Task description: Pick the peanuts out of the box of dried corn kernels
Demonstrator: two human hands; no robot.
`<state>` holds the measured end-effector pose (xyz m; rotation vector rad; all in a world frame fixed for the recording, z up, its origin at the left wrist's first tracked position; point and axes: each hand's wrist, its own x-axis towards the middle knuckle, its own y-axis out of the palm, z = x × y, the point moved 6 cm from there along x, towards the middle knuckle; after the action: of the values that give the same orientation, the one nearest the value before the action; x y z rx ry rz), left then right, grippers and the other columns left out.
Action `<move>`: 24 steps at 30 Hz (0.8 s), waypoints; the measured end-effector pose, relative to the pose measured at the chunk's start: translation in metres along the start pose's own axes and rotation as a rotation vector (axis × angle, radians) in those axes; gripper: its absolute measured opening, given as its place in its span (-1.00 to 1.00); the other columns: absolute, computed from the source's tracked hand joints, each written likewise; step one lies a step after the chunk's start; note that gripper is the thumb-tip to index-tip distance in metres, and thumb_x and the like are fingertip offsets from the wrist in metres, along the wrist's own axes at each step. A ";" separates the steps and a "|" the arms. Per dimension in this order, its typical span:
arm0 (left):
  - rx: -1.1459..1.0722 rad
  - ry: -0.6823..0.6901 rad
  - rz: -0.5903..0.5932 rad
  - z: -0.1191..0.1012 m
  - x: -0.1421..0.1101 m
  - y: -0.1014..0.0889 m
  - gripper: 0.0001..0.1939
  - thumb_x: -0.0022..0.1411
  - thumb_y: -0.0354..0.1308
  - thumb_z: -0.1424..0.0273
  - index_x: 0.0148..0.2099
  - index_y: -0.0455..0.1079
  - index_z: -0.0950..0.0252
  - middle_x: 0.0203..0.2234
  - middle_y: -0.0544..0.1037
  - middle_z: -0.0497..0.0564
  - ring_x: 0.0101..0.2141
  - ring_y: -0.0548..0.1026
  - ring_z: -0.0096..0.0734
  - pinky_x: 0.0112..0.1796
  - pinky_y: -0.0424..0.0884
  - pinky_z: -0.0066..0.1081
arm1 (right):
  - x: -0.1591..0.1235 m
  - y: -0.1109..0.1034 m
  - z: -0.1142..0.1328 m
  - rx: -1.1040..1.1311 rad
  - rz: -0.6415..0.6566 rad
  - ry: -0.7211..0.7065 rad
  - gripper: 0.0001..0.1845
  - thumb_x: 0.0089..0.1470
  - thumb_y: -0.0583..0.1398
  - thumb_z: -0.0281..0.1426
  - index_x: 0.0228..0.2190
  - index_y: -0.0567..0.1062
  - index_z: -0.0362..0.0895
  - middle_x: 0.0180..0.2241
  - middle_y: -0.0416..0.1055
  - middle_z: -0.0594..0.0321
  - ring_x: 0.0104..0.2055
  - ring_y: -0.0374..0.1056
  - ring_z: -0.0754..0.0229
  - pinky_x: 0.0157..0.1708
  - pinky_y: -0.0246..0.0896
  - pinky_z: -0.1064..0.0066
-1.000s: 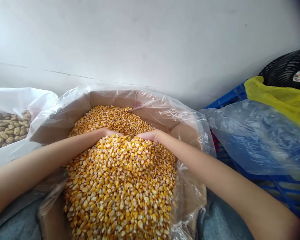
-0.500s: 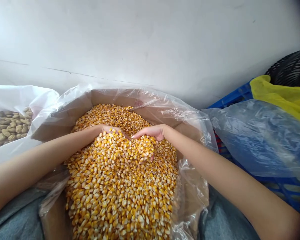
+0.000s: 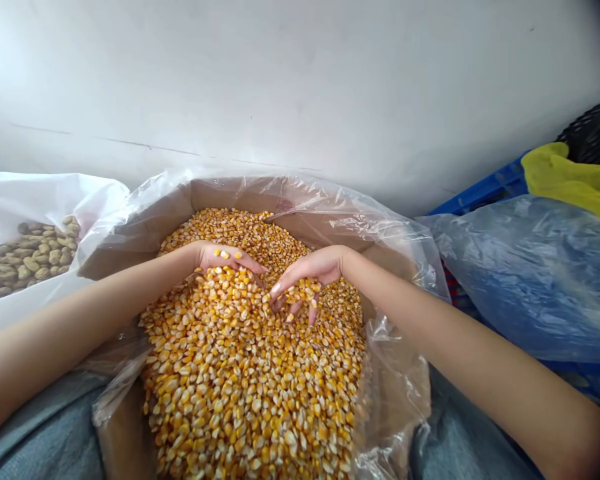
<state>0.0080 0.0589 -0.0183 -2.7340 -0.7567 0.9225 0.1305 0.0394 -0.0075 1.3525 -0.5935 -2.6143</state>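
Note:
Dried corn kernels (image 3: 250, 400) fill a cardboard box (image 3: 320, 227) lined with clear plastic (image 3: 400, 233). Over the middle of the heap, my left hand (image 3: 230, 257) is stretched out, a few kernels resting on it near the wrist. Its lower fingers are hidden among kernels sliding down in front. My right hand (image 3: 310, 273) faces it from the right, a small gap between the two. Its fingers are spread and point down, with some loose kernels on and between them. Both hands touch the corn.
To the left stands a white bag (image 3: 95, 190) with peanuts in their shells (image 3: 35, 257). At the right, a clear plastic bag (image 3: 520, 273) lies over a blue crate (image 3: 480, 187), beside yellow cloth-like material (image 3: 575, 173) and a black mesh object (image 3: 597, 130). A white wall (image 3: 280, 80) rises behind.
The mound of kernels held across both hands has mostly run off onto the heap. My hands have tipped and the right fingers have spread apart. The view has shifted slightly left.

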 end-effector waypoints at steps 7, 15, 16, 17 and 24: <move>0.042 -0.119 0.487 -0.059 -0.033 0.061 -0.59 0.06 -0.08 0.26 -0.02 0.27 0.19 -0.06 0.28 -0.10 -0.01 0.17 -0.34 -0.04 0.03 -0.48 | -0.004 0.077 0.017 -1.012 -0.144 0.119 -0.35 -0.11 0.06 -0.19 0.02 0.14 -0.18 0.01 0.07 0.06 -0.14 0.21 0.08 -0.37 0.21 0.40; 0.089 -0.185 0.343 -0.065 -0.055 0.051 -0.53 0.10 -0.13 0.22 0.10 0.09 0.11 -0.07 0.29 -0.07 -0.24 0.36 -0.36 -0.27 0.24 -0.50 | -0.025 0.096 0.023 -1.118 -0.182 0.110 -0.61 -0.05 -0.01 -0.23 -0.15 0.36 0.00 -0.25 0.34 0.24 -0.27 0.28 0.14 -0.37 0.16 0.36; 0.122 -0.154 0.206 -0.059 -0.044 0.041 -0.53 0.12 -0.15 0.22 0.10 0.09 0.14 -0.07 0.29 -0.06 -0.25 0.36 -0.39 -0.29 0.24 -0.53 | -0.026 0.081 0.027 -1.091 -0.230 0.077 -0.63 -0.04 -0.02 -0.25 -0.18 0.37 -0.01 -0.24 0.34 0.26 -0.26 0.27 0.15 -0.32 0.16 0.36; 0.188 -0.103 0.021 -0.053 -0.033 0.028 -0.55 0.14 -0.18 0.23 0.08 0.13 0.19 -0.06 0.28 -0.06 -0.22 0.34 -0.41 -0.25 0.22 -0.54 | -0.026 0.063 0.031 -1.063 -0.288 0.061 -0.64 -0.03 -0.03 -0.27 -0.21 0.39 -0.06 -0.24 0.33 0.26 -0.27 0.27 0.17 -0.30 0.16 0.36; 0.412 0.022 -0.407 -0.001 0.036 0.018 -0.59 0.19 -0.28 0.35 -0.02 0.21 0.42 -0.10 0.30 0.06 -0.13 0.27 -0.46 -0.10 0.11 -0.56 | 0.014 -0.069 0.007 -0.632 -0.694 0.313 -0.63 -0.14 -0.04 -0.44 -0.21 0.27 -0.27 -0.22 0.23 0.03 -0.34 0.26 0.13 -0.46 0.25 0.27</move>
<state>0.0407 0.0618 -0.0416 -2.1275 -0.9491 0.8409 0.1202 0.1005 -0.0423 1.8670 0.8180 -2.5526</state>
